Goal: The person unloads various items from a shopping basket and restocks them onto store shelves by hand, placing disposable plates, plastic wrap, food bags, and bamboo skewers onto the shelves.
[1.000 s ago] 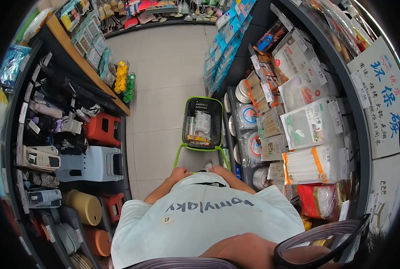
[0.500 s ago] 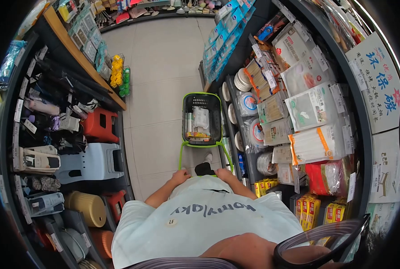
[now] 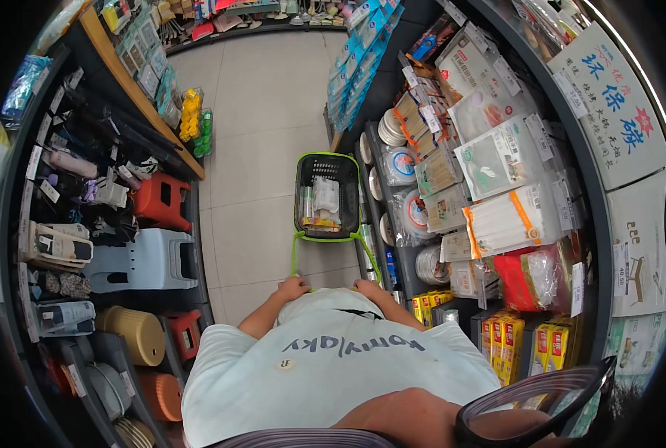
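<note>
A black shopping basket [image 3: 325,167] with a green rim stands on the floor ahead of my body. Its long green handle [image 3: 294,257] reaches back to me. My left hand [image 3: 293,287] is closed around the left side of the handle, and my right hand [image 3: 365,288] grips it on the right. Both hands are close to my shirt, which hides part of the grip. Inside the basket lie a white plastic-wrapped package [image 3: 326,195] and a yellow-and-red packet [image 3: 321,222].
Shelving on the left carries a red stool [image 3: 160,200], a light-blue stool [image 3: 142,261] and a tan bucket [image 3: 133,333]. At right are bagged goods [image 3: 508,220], paper plates [image 3: 393,128] and yellow boxes [image 3: 503,345]. The tiled aisle [image 3: 254,172] runs forward between them.
The basket and the right-hand shelves sit slightly further left in view. A shoe and dark leg seen behind the basket earlier no longer show. Both hands keep hold of the handle.
</note>
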`<state>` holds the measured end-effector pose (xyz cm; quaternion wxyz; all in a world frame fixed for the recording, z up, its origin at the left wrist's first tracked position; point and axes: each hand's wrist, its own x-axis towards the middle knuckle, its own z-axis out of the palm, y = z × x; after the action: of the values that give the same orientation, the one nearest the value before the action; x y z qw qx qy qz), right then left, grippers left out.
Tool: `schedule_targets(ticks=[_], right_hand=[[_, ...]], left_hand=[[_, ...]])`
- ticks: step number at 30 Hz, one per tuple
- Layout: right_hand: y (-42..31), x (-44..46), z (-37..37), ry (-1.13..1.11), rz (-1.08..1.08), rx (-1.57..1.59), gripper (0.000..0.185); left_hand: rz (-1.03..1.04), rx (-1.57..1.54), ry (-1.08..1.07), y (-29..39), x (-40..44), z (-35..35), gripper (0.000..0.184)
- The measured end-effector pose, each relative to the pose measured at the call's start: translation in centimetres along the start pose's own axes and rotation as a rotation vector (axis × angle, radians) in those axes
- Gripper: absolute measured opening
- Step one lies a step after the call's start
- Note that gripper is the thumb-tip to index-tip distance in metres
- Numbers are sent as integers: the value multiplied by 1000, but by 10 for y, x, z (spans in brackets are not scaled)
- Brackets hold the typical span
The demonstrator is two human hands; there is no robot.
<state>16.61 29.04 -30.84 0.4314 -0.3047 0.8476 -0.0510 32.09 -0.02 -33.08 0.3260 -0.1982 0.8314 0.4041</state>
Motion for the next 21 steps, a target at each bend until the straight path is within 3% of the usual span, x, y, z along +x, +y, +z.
schedule_targets(ticks=[2, 13, 17, 19, 20, 21], right_hand=[[11, -4, 3, 17, -79, -64, 58], [82, -70, 19, 23, -71, -14, 61], [111, -94, 34, -46, -22, -11, 65], [123, -101, 43, -55, -7, 32, 66], [128, -104, 46, -79, -2, 33, 66], [133, -106, 47, -101, 6, 32, 66]], left_hand=[[-11, 19, 7, 10, -5, 5, 42], [-118, -39, 111, 46, 17, 104, 44], [-42, -266, 195, 78, 6, 156, 52], [-7, -601, 224, 80, 10, 177, 64], [-22, -594, 228, 83, 4, 182, 64], [-140, -872, 187, 97, -9, 175, 72]])
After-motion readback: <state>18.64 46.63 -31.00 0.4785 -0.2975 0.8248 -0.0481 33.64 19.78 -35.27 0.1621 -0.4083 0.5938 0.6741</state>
